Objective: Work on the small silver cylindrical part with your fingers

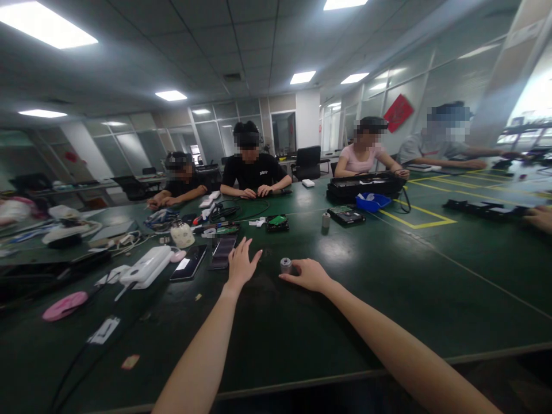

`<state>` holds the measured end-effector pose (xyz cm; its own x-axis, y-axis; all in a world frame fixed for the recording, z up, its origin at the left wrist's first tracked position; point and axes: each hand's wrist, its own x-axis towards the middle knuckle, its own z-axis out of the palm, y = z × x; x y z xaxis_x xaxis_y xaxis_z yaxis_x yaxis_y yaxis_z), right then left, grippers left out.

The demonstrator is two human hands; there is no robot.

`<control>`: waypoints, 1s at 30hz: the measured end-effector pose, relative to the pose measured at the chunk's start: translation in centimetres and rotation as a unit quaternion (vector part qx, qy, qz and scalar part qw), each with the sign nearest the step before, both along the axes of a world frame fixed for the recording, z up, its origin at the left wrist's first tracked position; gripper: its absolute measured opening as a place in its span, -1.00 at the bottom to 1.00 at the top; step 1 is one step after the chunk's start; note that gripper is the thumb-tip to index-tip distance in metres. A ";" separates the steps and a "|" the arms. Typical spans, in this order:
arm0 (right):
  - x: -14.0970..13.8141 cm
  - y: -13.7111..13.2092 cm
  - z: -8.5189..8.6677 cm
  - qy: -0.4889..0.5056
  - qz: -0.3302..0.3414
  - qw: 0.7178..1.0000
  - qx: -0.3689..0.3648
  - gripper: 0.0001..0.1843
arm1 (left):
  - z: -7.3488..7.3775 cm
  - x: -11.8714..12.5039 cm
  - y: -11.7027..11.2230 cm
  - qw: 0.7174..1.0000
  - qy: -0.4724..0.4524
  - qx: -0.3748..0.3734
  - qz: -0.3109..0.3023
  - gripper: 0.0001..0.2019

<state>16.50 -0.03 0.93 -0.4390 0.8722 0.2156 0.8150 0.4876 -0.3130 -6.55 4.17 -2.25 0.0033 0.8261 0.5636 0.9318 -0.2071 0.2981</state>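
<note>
Left hand: the left hand (244,265) is wide, palm down, fingers spread and holding nothing; contact with the surface below cannot be determined.
Right hand: the right hand (311,275) is narrow, thumb and fingers bent at the metal cylinder; whether the grip is closed cannot be determined.
Metal cylinder: the metal cylinder (285,265) stands upright at the fingertips of the right hand, on the side facing the left hand; the thumb lies along its near side.
Second cylinder: the second cylinder (325,220) stands upright beyond the right hand, well apart from it.
Hard drive: the hard drive (346,215) lies flat beyond the right hand, just beside the second cylinder.
Circuit board unit: the green circuit board unit (277,222) lies beyond both hands, between them.
Dark panel: the dark panel (223,253) lies just left of the left hand's fingers.
Labelled phone: the dark phone (188,263) with a white label lies farther left of the left hand.
White housing: the white housing (149,267) lies left of the left hand, past the phone.
Blue tray: the blue tray (373,202) sits far beyond the right hand, against the black case (364,187).
Desk: the green desk (336,351) extends beneath both hands.
</note>
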 end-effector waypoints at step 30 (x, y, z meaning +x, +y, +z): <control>0.1 0.5 -0.5 -0.014 -0.006 1.000 0.003 -0.41 | 3.6 6.8 -3.1 0.868 -0.396 -0.053 -0.295 -0.83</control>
<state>16.55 0.44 0.43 -0.4342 0.8760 0.2098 0.8291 0.4797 -0.2873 0.29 1.07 1.31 0.0892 0.8594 0.5035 0.1669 -0.5113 0.8431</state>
